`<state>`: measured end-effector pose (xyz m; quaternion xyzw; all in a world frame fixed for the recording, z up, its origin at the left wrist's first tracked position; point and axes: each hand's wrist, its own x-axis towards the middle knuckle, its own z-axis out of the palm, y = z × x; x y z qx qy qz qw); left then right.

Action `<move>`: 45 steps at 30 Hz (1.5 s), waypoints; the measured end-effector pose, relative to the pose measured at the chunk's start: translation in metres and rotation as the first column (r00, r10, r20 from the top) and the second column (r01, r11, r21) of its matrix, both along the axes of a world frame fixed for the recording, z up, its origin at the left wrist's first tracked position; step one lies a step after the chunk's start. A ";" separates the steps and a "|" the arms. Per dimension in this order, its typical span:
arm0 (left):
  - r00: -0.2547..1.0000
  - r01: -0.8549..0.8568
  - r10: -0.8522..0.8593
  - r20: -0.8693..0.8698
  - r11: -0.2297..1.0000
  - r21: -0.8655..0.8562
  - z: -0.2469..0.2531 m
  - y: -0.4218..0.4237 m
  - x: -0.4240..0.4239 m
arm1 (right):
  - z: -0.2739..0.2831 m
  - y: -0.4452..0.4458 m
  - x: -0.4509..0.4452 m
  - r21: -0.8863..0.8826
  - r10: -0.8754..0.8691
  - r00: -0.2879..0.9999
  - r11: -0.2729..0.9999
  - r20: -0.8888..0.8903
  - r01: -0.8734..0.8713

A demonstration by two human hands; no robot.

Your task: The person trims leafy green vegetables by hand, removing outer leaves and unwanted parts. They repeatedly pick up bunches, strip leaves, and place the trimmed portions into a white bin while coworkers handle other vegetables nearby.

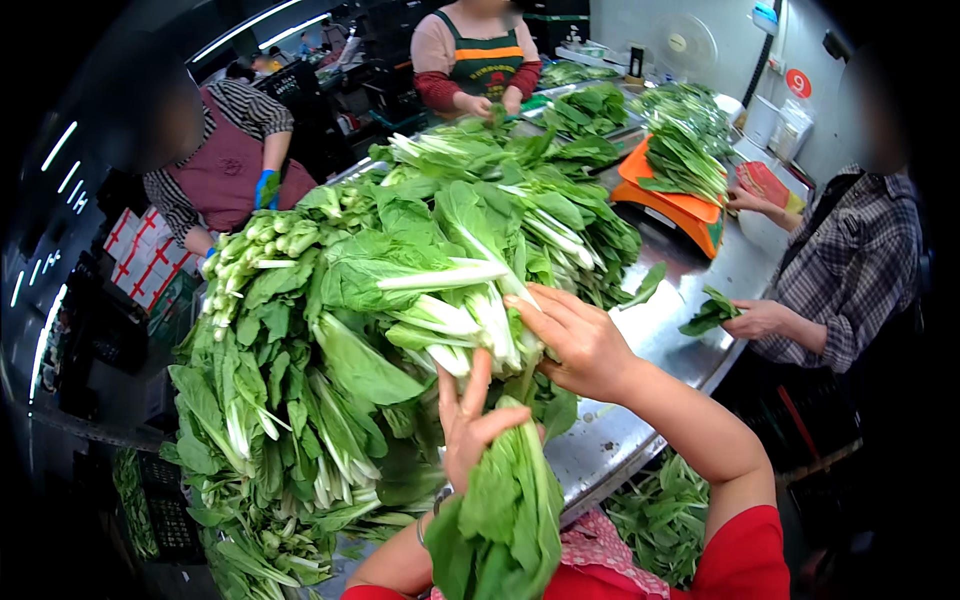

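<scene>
A large heap of leafy greens with white stalks lies on a metal table before me. My left hand is at the near side of the heap, its fingers spread near white stalk ends, with a bunch of greens held below its thumb, leaves hanging towards me. My right hand has its thumb and fingers closed around a white stalk at the heap's near right. Part of the left palm is hidden by the bunch.
An orange scale bearing greens stands at the back right. Co-workers stand at the left, far side and right; the right one's hand holds leaves. The metal table's edge runs by my right arm. Loose greens lie below it.
</scene>
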<state>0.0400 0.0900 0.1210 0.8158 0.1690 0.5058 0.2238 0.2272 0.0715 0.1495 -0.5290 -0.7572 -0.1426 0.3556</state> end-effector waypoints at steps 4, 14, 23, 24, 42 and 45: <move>0.979 0.203 -0.200 0.037 0.976 -0.081 -0.006 -0.036 0.003 | -0.008 -0.051 0.014 -0.017 -0.052 0.998 0.998 0.047 0.052; 0.724 0.644 -0.687 0.063 0.642 -0.416 -0.069 -0.086 0.016 | -0.082 -0.177 0.059 -0.328 -0.304 0.940 0.881 0.156 0.339; 0.527 0.535 0.024 0.849 -0.786 -0.310 -0.109 -0.089 -0.010 | -0.112 -0.195 0.039 -0.610 -0.526 0.849 0.661 0.038 0.437; 0.648 0.405 -0.560 0.517 -0.321 -0.856 -0.085 -0.083 -0.012 | -0.107 -0.197 0.036 -0.605 -0.548 0.833 0.639 0.076 0.476; 0.894 0.105 -0.434 0.109 -0.032 -0.994 -0.103 -0.013 0.018 | -0.113 -0.144 -0.026 -0.390 -0.563 0.791 0.802 -0.239 0.453; 0.862 0.099 -0.494 0.116 -0.060 -0.993 -0.098 -0.019 -0.005 | -0.109 -0.159 -0.019 -0.395 -0.503 0.822 0.835 -0.268 0.383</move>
